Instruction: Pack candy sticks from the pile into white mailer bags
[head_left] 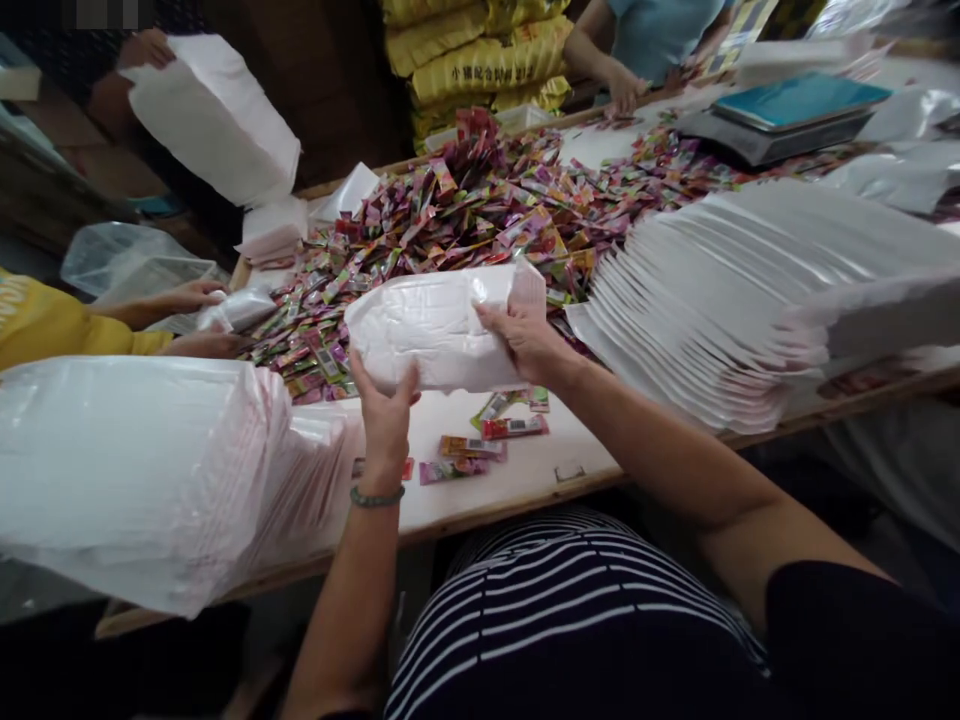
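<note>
Between my two hands, above the table's near side, is a white plastic bag (435, 320), tilted and creased. It looks filled or folded thick; I cannot tell its contents. My left hand (386, 405) grips its lower left edge, thumb on the front face. At the right end my right hand (525, 345) holds it, thumb on top and fingers underneath. Several small colourful sachets (472, 445) lie on the white tabletop just below the bag. Behind it spreads a big heap of similar sachets (465, 210).
White bags are stacked at left (127, 460) and fanned out at right (720, 290). A scale with a blue top (810, 100) stands back right. Yellow printed sacks (487, 65) are piled behind. Co-workers' hands show at left (199, 320), upper left (150, 48) and far side (624, 88).
</note>
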